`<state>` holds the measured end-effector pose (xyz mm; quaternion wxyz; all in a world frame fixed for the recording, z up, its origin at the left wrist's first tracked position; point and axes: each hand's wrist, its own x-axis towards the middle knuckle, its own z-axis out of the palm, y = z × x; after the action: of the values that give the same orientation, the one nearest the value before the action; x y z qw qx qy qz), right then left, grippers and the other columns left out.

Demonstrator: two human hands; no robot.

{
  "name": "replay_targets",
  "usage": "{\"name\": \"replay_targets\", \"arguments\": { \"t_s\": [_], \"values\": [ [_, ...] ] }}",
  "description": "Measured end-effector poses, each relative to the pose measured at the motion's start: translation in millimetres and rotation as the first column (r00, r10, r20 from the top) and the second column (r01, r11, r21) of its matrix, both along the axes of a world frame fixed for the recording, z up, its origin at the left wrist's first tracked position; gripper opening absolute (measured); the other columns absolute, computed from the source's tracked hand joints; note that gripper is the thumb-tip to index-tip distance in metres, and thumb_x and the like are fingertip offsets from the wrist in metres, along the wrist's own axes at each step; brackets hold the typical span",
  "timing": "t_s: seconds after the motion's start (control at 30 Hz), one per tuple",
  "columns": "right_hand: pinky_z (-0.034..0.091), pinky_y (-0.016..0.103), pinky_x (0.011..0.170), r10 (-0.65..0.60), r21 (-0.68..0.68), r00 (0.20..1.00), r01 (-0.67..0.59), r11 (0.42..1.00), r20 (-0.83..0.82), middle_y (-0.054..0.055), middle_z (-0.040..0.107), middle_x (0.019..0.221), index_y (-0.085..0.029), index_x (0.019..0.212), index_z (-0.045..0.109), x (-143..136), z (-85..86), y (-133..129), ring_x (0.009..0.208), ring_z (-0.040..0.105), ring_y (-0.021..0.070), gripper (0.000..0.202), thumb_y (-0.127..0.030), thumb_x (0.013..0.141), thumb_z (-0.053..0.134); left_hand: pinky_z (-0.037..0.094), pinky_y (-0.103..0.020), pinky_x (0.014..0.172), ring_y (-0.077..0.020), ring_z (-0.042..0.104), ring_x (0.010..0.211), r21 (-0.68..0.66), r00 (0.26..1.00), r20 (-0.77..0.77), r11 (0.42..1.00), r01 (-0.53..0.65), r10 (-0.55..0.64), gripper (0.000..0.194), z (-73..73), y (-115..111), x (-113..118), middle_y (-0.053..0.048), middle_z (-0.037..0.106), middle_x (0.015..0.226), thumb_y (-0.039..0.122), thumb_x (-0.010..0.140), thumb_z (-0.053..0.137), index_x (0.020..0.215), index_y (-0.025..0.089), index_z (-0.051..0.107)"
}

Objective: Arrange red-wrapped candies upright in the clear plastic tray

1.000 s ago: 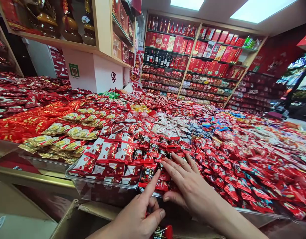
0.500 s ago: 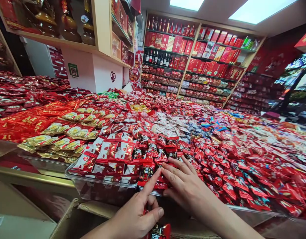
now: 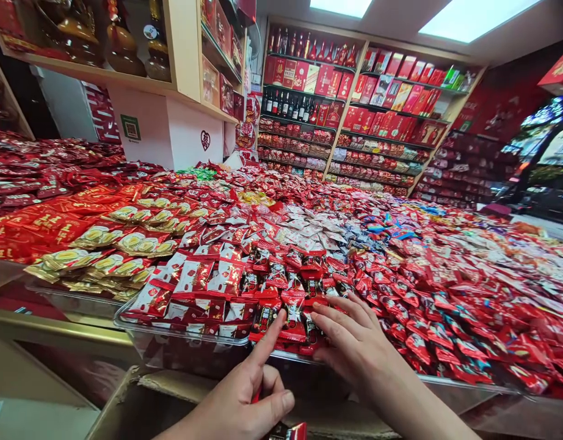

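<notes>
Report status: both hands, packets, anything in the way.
Left hand curled on red-wrapped candy, index finger extended. Right hand open, fingertips at red-and-black packets, partly covering them. Open carton below.

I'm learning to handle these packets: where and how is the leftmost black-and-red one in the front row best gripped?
Probably pinch its red near end, coming from the front, over the tray's rim: the packet lies lengthwise toward the viewer with that end by the rim, while neighbouring packets crowd both sides.

Head cam, fwd & down, close over fingers (image 3: pixel 268 343), wall shelves (image 3: pixel 352 91) far back, R edge hard to tell
</notes>
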<state>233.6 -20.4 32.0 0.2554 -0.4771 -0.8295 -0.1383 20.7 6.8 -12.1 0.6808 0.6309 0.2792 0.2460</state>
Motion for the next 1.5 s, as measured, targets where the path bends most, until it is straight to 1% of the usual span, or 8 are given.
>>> {"name": "replay_targets", "arguments": {
  "t_s": [0.1, 0.27, 0.43, 0.63, 0.9, 1.1, 1.37, 1.5],
  "values": [
    [0.036, 0.058, 0.099, -0.023, -0.004, 1.000, 0.023, 1.000, -0.003, 0.006, 0.069, 0.112, -0.021, 0.109, 0.061, -1.0, -1.4, 1.5, 0.112, 0.054, 0.0275, 0.025, -0.033, 0.089, 0.053, 0.029, -0.026, 0.057, -0.0116, 0.036, 0.055, 0.058, 0.999, -0.023, 0.997, -0.048, 0.049, 0.088, -2.9, -2.3, -1.6, 0.009, 0.046, 0.061, 0.028, 0.083, 0.053, 0.144, 0.026, -0.010],
    [0.036, 0.055, 0.100, -0.069, 0.020, 0.998, 0.068, 0.997, 0.006, 0.005, 0.069, 0.112, -0.021, 0.111, 0.060, -3.8, -2.0, 1.4, 0.110, 0.056, 0.0254, 0.024, -0.027, 0.089, 0.053, 0.029, -0.025, 0.055, -0.0114, 0.033, 0.052, 0.023, 0.997, -0.044, 0.998, -0.057, 0.058, 0.093, 0.0, -1.8, 1.2, 0.009, 0.045, 0.059, 0.031, 0.082, 0.055, 0.143, 0.023, -0.015],
    [0.037, 0.054, 0.101, -0.081, 0.026, 0.994, 0.079, 0.997, 0.070, 0.008, 0.062, 0.124, -0.019, 0.121, 0.055, -3.9, -6.9, 2.6, 0.118, 0.052, 0.0260, 0.033, -0.029, 0.090, 0.050, 0.031, -0.027, 0.060, -0.0126, 0.038, 0.055, 0.064, 0.996, -0.049, 0.995, -0.074, 0.077, 0.089, 4.1, -0.3, 4.2, 0.008, 0.047, 0.060, 0.027, 0.082, 0.053, 0.145, 0.021, -0.011],
    [0.038, 0.058, 0.100, -0.108, -0.032, 0.985, 0.114, 0.993, 0.133, 0.008, 0.059, 0.128, -0.018, 0.122, 0.055, -6.1, -11.7, 7.6, 0.122, 0.049, 0.0277, 0.036, -0.033, 0.090, 0.049, 0.027, -0.025, 0.054, -0.0113, 0.034, 0.051, 0.018, 0.998, -0.055, 1.000, -0.025, 0.026, 0.096, 7.4, 6.5, 9.2, 0.009, 0.047, 0.058, 0.026, 0.079, 0.057, 0.143, 0.020, -0.015],
    [0.043, 0.060, 0.094, -0.136, 0.061, 0.974, 0.127, 0.990, 0.180, 0.014, 0.056, 0.130, -0.015, 0.127, 0.045, 24.6, -2.6, -20.6, 0.126, 0.043, 0.0305, 0.041, -0.029, 0.089, 0.051, 0.026, -0.026, 0.054, -0.0113, 0.031, 0.052, 0.033, 0.998, -0.046, 0.999, -0.033, 0.034, 0.090, 1.8, 4.6, 3.8, 0.008, 0.047, 0.060, 0.027, 0.081, 0.053, 0.145, 0.019, -0.011],
    [0.043, 0.061, 0.092, -0.172, 0.076, 0.960, 0.159, 0.984, 0.223, 0.016, 0.051, 0.134, -0.014, 0.132, 0.038, 39.4, -19.5, -26.9, 0.128, 0.040, 0.0325, 0.054, -0.043, 0.088, 0.049, 0.028, -0.025, 0.055, -0.0112, 0.033, 0.053, 0.035, 0.999, -0.040, 0.999, -0.034, 0.035, 0.086, -1.1, 4.7, 3.6, 0.008, 0.048, 0.060, 0.022, 0.082, 0.051, 0.145, 0.023, -0.007],
    [0.047, 0.059, 0.090, -0.181, 0.071, 0.963, 0.171, 0.983, 0.199, 0.017, 0.048, 0.137, -0.014, 0.133, 0.038, 31.7, -30.9, -12.7, 0.130, 0.038, 0.0324, 0.047, -0.036, 0.092, 0.043, 0.027, -0.025, 0.054, -0.0113, 0.032, 0.052, 0.020, 0.999, -0.044, 1.000, -0.008, 0.009, 0.088, 2.7, 6.4, 7.0, 0.008, 0.047, 0.059, 0.024, 0.082, 0.052, 0.145, 0.022, -0.009],
    [0.045, 0.057, 0.093, -0.174, 0.079, 0.975, 0.165, 0.983, 0.138, 0.019, 0.038, 0.142, -0.014, 0.136, 0.034, 32.1, -34.5, -17.6, 0.134, 0.029, 0.0314, 0.051, -0.036, 0.091, 0.045, 0.026, -0.026, 0.053, -0.0116, 0.030, 0.053, 0.037, 0.999, -0.042, 0.999, -0.021, 0.023, 0.087, 2.2, 6.0, 6.5, 0.008, 0.046, 0.060, 0.027, 0.082, 0.051, 0.145, 0.018, -0.008]
  ]
}}
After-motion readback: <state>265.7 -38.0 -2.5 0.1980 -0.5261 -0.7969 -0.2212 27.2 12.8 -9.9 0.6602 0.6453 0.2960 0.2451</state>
